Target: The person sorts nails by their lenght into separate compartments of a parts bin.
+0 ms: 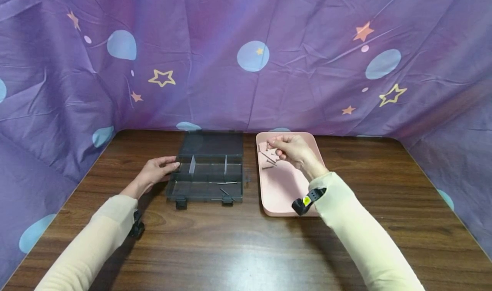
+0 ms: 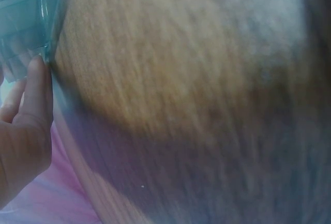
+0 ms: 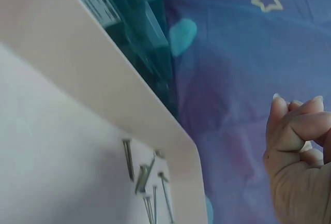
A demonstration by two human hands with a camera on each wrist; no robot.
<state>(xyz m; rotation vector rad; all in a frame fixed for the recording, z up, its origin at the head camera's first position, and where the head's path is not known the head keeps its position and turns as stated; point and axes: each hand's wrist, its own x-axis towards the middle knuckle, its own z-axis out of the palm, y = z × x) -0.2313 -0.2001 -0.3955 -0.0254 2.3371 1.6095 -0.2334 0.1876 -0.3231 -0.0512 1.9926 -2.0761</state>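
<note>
My left hand (image 1: pixel 155 171) rests at the left side of a translucent dark compartment box (image 1: pixel 207 190), its fingers fairly straight. In the left wrist view, a fingertip (image 2: pixel 38 61) touches the box wall. The lid (image 1: pixel 211 144) stands open at the back, and a few nails (image 1: pixel 226 183) lie in the front compartment. My right hand (image 1: pixel 294 150) is raised over the far end of a pink tray (image 1: pixel 284 193), thumb and fingers pinched together. A thin nail (image 1: pixel 267 147) shows right at those fingertips in the head view. Several nails (image 3: pixel 129 159) lie in the tray's far corner.
Two white dividers (image 1: pixel 192 164) stand in the box's rear row. Black latches (image 1: pixel 227 200) are on its front edge. Brown wood table (image 1: pixel 215 248) surrounds both containers, and a purple patterned cloth (image 1: pixel 215 94) hangs behind it.
</note>
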